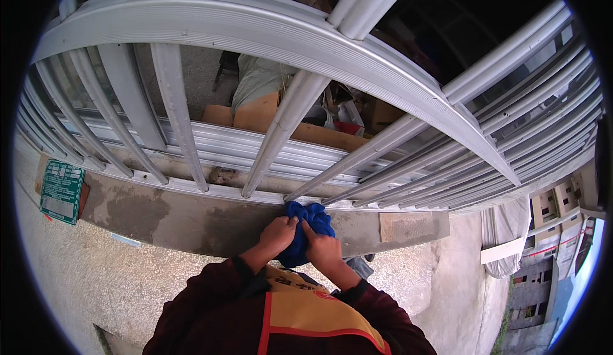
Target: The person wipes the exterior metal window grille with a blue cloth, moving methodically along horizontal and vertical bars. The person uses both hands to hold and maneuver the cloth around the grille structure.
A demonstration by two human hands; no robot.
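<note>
A bunched blue cloth [309, 216] is between my two hands, against the concrete ledge [191, 225] at the foot of the window bars. My left hand [278, 236] grips its left side, fingers curled into the fabric. On the cloth's right side my right hand [324, 250] is closed, with the thumb pointing up along it. Part of the cloth hangs below the hands, over the ledge's front edge. Just above the cloth, a silver metal bar [350, 163] meets the bottom rail. Most fingertips are hidden in the folds.
A silver window grille [281, 131] with a curved crossbar spans the view. Behind it lie a cardboard piece [258, 113] and clutter. A green sign plate [62, 191] is at the ledge's left end. A flat tan slab [406, 226] rests on the right. Grey sheeting [506, 227] hangs farther right.
</note>
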